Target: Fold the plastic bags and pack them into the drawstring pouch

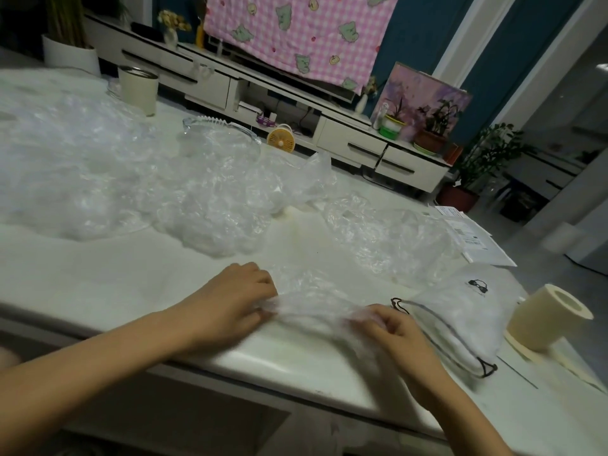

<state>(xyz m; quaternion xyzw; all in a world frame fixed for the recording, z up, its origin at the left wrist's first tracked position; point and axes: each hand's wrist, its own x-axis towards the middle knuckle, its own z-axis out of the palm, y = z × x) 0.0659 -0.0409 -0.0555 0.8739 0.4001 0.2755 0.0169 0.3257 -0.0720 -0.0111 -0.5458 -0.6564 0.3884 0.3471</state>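
Note:
A clear crumpled plastic bag lies stretched near the table's front edge between my two hands. My left hand pinches its left end with curled fingers. My right hand grips its right end. A translucent drawstring pouch with a dark cord and a small black logo lies just right of my right hand. Several more clear bags are heaped across the middle and left of the table, and another loose bag lies behind the pouch.
The white table has its front edge close below my hands. A cream tape roll stands right of the pouch. Papers lie at the right edge. A cream cup and glass dish stand at the back.

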